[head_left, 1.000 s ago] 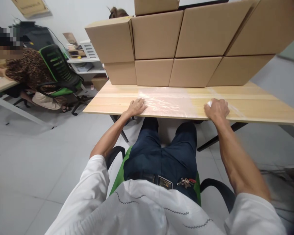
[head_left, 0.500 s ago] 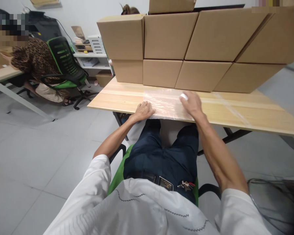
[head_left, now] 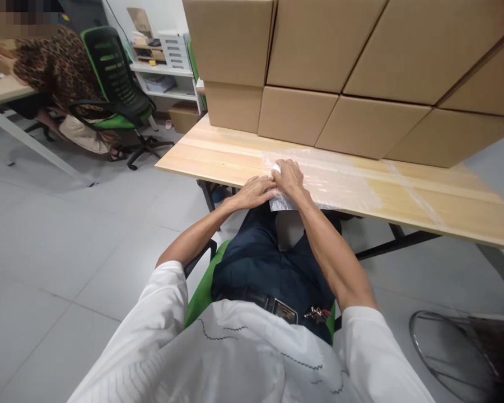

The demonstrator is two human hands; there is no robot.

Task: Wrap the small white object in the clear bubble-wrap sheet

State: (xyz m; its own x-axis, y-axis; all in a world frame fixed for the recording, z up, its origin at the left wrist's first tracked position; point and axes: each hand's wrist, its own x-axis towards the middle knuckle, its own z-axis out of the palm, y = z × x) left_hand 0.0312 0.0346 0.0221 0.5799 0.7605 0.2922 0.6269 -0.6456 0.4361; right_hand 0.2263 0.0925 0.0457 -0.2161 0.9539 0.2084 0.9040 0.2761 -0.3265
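A clear, crinkled plastic sheet (head_left: 331,182) lies on the wooden table (head_left: 218,148), its near edge overhanging the front. My left hand (head_left: 254,192) rests nearly flat at the sheet's left end, fingers stretched to the right. Right beside those fingertips, my right hand (head_left: 292,178) is closed round a small white object (head_left: 276,168) above the sheet. Most of that object is hidden by my fingers, so its kind cannot be made out.
Stacked cardboard boxes (head_left: 298,115) line the back of the table. A strip of clear tape (head_left: 411,187) crosses the tabletop on the right. To the left, a person in a leopard-print top sits on a green and black chair (head_left: 115,84); behind stands a white shelf (head_left: 163,70).
My right hand has swept left across the sheet with the white object, up to my left hand. The plastic now reaches over the table's front edge more. The view has tilted down.
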